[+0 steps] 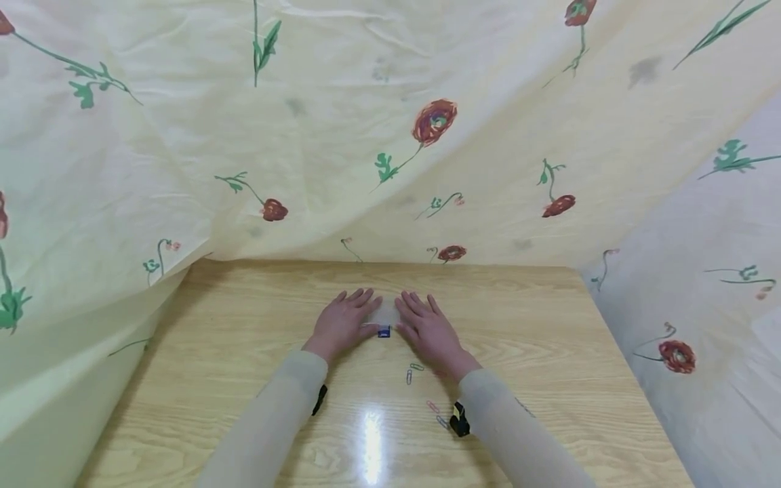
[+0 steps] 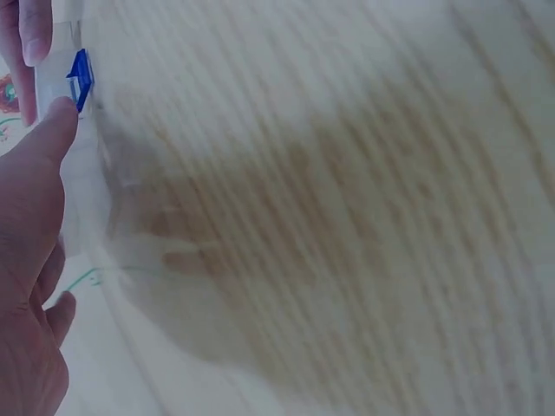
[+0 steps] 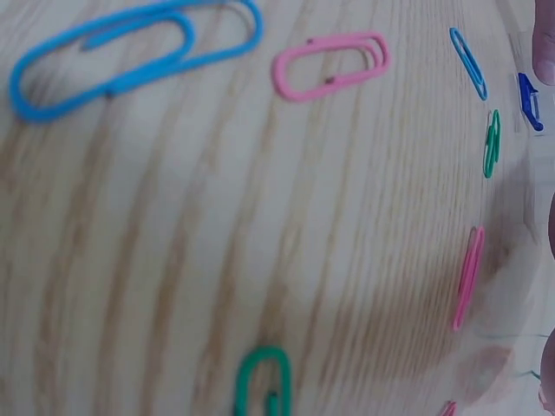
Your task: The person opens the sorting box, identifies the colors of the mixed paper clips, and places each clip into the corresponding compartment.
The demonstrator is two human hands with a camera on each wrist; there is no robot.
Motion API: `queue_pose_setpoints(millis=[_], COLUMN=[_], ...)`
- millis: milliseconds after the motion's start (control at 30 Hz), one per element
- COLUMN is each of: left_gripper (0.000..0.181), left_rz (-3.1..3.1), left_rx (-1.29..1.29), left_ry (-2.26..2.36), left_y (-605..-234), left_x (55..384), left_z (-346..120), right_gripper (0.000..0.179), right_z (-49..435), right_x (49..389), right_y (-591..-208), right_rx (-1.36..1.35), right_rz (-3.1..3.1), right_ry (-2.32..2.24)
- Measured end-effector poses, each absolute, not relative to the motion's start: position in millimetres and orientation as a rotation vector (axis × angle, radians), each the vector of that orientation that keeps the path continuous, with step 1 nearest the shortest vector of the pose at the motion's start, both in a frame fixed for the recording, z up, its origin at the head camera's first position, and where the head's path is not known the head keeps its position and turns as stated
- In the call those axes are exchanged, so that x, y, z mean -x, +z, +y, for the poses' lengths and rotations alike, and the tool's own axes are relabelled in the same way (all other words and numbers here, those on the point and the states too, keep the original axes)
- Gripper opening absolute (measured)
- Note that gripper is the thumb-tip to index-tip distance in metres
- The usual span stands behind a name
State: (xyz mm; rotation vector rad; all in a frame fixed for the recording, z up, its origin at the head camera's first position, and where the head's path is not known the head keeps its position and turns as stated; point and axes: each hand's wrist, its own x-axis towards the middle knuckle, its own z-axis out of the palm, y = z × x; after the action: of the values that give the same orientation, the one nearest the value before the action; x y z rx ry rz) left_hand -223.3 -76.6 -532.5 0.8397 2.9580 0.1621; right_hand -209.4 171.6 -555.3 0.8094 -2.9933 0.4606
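A small clear plastic box [image 1: 386, 313] with a blue latch [image 1: 384, 331] on its front sits on the table between the two hands. My left hand [image 1: 343, 322] lies at the box's left side, fingers straight and thumb at the front edge. In the left wrist view its thumb [image 2: 57, 130] touches the box beside the latch. My right hand [image 1: 432, 333] lies at the right side, fingers stretched away from me, thumb close to the latch. Parts of the box are hidden under the hands. Only fingertips [image 3: 545, 48] show at the edge of the right wrist view.
Several paper clips lie on the wooden table [image 1: 244, 352]: pink [image 3: 334, 65], blue [image 3: 130, 56] and green [image 3: 264, 381] ones, near and under the right forearm. A flowered cloth [image 1: 342, 169] hangs behind the table and down both sides. Black wrist devices [image 1: 459, 419] sit by the sleeves.
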Motion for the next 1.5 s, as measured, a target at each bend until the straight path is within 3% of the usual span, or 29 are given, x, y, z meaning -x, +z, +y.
queue_pose_setpoints(millis=[533,1500], left_gripper=[0.075,0.073], left_rz=[2.979,3.056], left_rx=[-0.804,-0.766], left_ry=[0.297,0.292], left_y=[-545,-546], left_x=[211,199], left_z=[-99,-100], right_gripper=[0.062,0.061], right_z=[180,197], right_x=[204,202], right_y=[-563,-563], right_rx=[-0.862,-0.932], right_rz=[-2.966,-2.865], right_ry=[0.379,0.441])
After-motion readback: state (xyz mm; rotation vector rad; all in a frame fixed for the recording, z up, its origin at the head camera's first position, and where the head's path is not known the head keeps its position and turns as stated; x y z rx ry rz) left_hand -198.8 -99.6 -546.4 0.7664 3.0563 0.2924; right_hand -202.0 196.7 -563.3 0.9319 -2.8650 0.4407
